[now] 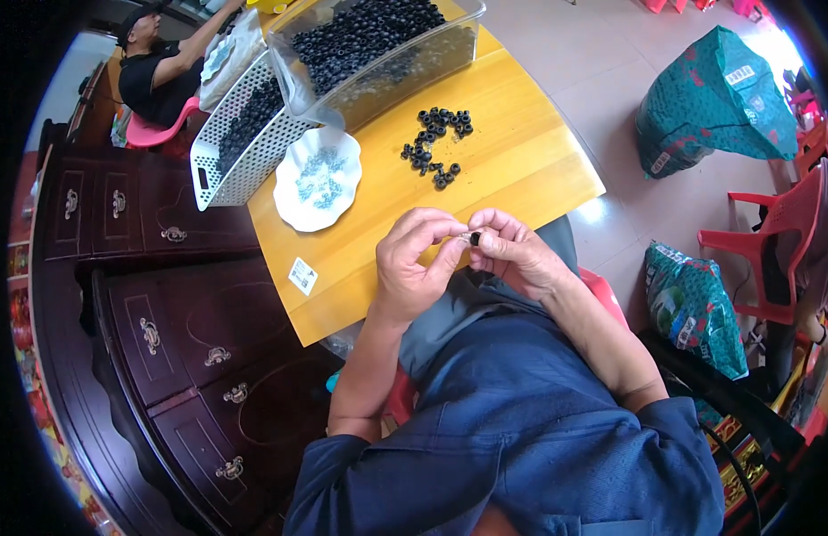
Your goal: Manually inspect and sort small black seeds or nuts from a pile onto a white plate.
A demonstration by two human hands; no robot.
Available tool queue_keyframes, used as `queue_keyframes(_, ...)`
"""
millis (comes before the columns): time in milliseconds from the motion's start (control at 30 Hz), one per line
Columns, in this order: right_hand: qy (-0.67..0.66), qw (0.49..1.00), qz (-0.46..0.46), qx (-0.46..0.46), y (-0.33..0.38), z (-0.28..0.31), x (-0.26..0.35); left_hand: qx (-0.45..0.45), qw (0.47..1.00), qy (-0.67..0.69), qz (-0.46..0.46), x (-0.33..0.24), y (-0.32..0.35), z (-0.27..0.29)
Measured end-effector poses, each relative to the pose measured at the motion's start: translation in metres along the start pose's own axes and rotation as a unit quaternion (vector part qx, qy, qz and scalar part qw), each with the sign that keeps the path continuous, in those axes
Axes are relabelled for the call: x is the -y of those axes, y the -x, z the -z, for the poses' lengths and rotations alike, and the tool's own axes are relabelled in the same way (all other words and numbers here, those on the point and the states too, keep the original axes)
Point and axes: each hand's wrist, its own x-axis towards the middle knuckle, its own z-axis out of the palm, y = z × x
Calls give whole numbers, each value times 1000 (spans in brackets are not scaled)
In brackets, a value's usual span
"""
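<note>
Close to my body, at the table's front edge, both hands meet fingertip to fingertip. My right hand point(519, 257) pinches a small black ring-shaped part point(474, 238) between thumb and fingers. In the fingertips of my left hand point(416, 261) is a small clear piece point(463, 238), touching or nearly touching the black part; its exact shape is too small to tell. Beyond my hands lies a loose group of black ring-shaped parts point(423, 154) on the yellow wooden table point(512, 134). A white scalloped plate point(293, 210) to the left carries small clear bluish pieces point(321, 179).
A clear plastic bin point(387, 85) of black parts stands at the back, beside a white perforated basket point(219, 189). A white card point(302, 276) lies front left. Dark drawers point(190, 339) flank the left; green bags point(700, 116) and red chairs point(776, 241) the right. Another person point(159, 71) sits far left.
</note>
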Motion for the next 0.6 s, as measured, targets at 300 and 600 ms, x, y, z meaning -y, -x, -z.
queue_keyframes(300, -1, 999, 22, -37, -2, 4, -7, 8, 999, -37, -18, -4, -1, -7)
queue_keyframes(600, 20, 996, 25, -81, -2, 9, -11, 40, 989, -134, -44, 0, 3, -8)
